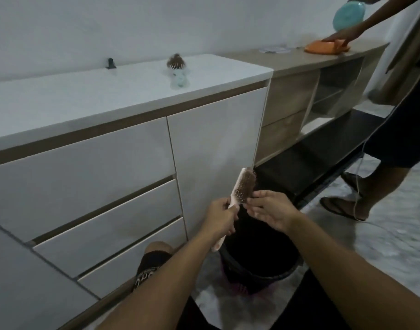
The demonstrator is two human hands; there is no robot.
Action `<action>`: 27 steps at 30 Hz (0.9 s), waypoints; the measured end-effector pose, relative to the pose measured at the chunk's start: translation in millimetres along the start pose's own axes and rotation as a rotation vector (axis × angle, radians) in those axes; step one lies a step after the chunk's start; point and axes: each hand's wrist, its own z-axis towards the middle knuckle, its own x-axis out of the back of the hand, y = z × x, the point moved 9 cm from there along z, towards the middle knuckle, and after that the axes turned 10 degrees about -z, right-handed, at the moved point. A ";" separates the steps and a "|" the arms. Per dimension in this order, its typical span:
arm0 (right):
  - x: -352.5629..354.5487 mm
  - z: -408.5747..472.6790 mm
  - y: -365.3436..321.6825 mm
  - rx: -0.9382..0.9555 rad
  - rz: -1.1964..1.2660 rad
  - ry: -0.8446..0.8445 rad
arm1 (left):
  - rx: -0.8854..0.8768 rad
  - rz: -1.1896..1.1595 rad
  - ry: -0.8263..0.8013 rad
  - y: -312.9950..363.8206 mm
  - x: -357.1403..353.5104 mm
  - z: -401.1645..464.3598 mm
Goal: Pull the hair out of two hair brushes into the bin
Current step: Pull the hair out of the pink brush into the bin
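Observation:
My left hand (219, 219) grips the handle of a pink hair brush (242, 186) whose bristle pad is matted with brown hair. The brush is held upright above a black bin (259, 270) on the floor. My right hand (272, 208) is at the lower edge of the bristles, its thumb and fingers pinching at the hair there. A second brush (178, 70), pale blue and also full of brown hair, lies on the white cabinet top (85, 98) at the back.
White drawers and a cabinet door stand right behind the bin. A small black object (110, 63) sits on the cabinet top. At right another person (394, 129) leans on an orange cloth (325, 47) on a wooden shelf unit, holding a teal object (349, 16).

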 end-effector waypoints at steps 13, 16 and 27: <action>33.5 28.7 76.4 -0.121 -0.071 0.094 | 0.136 -0.031 0.011 -95.5 -19.5 5.5; 42.1 31.6 80.4 -0.104 -0.124 0.164 | 0.167 -0.060 0.013 -103.5 -27.1 6.8; 68.7 34.1 88.7 -0.032 -0.339 0.379 | 0.292 -0.215 0.033 -133.1 -35.6 -2.2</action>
